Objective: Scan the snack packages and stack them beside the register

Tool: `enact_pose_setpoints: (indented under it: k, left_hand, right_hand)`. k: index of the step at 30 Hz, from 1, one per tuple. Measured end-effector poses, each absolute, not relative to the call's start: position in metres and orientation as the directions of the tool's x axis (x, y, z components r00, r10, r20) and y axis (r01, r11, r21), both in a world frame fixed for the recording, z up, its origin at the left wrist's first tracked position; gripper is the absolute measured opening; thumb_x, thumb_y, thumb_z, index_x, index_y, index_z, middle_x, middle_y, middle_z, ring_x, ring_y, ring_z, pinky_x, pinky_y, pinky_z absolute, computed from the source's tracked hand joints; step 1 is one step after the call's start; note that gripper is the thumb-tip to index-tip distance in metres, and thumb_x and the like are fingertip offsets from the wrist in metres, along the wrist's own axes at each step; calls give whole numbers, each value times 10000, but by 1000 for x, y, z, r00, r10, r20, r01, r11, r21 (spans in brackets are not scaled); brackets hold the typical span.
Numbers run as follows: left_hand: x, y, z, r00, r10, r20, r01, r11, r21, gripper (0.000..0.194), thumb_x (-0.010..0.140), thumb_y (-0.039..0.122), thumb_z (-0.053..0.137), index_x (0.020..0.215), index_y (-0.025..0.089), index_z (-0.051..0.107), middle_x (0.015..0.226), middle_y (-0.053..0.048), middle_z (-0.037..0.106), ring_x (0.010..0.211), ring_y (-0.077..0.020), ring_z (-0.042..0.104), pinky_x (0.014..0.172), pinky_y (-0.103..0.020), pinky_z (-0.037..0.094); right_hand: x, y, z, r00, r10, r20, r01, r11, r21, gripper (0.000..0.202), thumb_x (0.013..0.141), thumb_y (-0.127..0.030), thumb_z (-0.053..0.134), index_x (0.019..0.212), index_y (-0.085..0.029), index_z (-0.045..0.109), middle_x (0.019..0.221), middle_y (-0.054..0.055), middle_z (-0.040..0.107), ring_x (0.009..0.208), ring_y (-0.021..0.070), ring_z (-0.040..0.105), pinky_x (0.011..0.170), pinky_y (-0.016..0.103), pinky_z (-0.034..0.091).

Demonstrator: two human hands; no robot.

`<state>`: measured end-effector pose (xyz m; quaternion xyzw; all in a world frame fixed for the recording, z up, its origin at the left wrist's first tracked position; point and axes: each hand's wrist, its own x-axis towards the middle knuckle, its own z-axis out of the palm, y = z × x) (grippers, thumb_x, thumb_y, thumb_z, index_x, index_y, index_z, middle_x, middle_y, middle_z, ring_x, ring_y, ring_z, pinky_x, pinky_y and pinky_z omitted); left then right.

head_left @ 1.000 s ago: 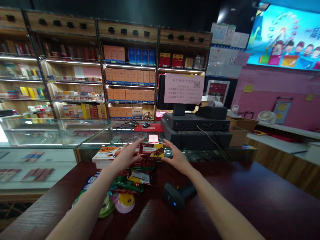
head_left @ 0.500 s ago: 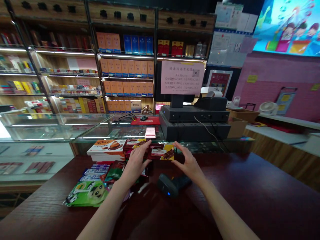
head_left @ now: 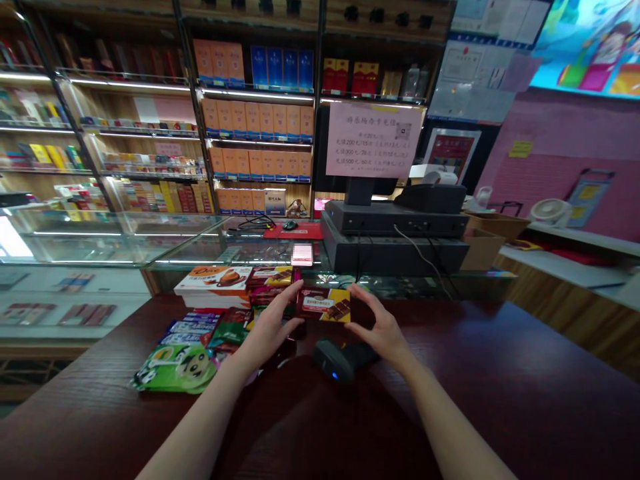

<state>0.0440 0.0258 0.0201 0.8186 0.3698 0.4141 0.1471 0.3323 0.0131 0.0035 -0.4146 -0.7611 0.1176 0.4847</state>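
Observation:
A dark red and yellow chocolate box (head_left: 325,305) is held up between my two hands, its printed front towards me. My left hand (head_left: 274,323) grips its left end, thumb below and fingers above. At the right end, my right hand (head_left: 383,328) pinches it the same way. Below the box a black barcode scanner (head_left: 336,360) with a lit blue light lies on the dark wooden counter (head_left: 310,433). Left of my left hand are a green panda snack bag (head_left: 175,368), several blue-purple packets (head_left: 193,328) and a dark green packet (head_left: 231,328).
White-orange boxes (head_left: 213,287) are stacked beside another red-yellow chocolate box (head_left: 270,275) at the counter's back left. Behind stand a glass display case (head_left: 200,250), a small lit screen (head_left: 302,255) and a black cash register (head_left: 395,243) with a pink sign (head_left: 370,140). Shelves line the wall.
The camera view has shifted slightly, so the background sits higher at the shelves and further right at the register. Both hands still hold the chocolate box in nearly the same place.

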Motion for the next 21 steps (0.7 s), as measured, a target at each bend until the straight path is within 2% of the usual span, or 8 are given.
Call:
enact_pose_setpoints:
  k: [6,10,14,18,21]
  left_hand:
    - [43,26,21,380,747,545,461,-664,589,750,868,213,619,1530,341,291,1546,-40,446,1324,-215,533,1120,-389,429]
    - [44,22,28,366,761,536,452,-648,612,682,893,283,615,1511,323,330,1491,-44,512,1275,-209,574,1101,-381,442]
    - [47,16,34,302,785,541,420,-619,664,567,918,373,594,1453,288,425,1426,-45,576,1307,-215,549,1110,-377,428]
    - [54,15,32,183,830,527,338,-556,759,435,941,407,549,1354,272,529,1281,-22,675,1172,-188,642,1043,-346,484]
    - [61,16,25,95,840,534,331,-533,779,373,946,403,539,1287,258,586,1203,-19,707,1105,-185,669,1008,-344,503]
  right_hand:
    - [332,13,4,-176,762,623,471,621,-626,745,821,-310,756,1480,-344,409,1439,48,566,1314,250,542,1159,462,389]
    - [330,10,6,-159,801,577,400,586,-705,735,810,-326,769,1463,-330,430,1425,60,577,1296,245,558,1143,451,405]
    - [325,7,9,-149,859,490,260,513,-818,678,812,-369,763,1420,-308,469,1352,81,628,1165,237,645,1028,420,500]
    - [316,5,16,-100,904,415,128,425,-896,616,795,-437,761,1341,-275,527,1262,101,674,1068,233,682,899,383,554]
    - [311,4,22,-35,934,357,92,358,-929,533,810,-522,719,1237,-233,584,1106,98,729,967,230,714,821,356,565]
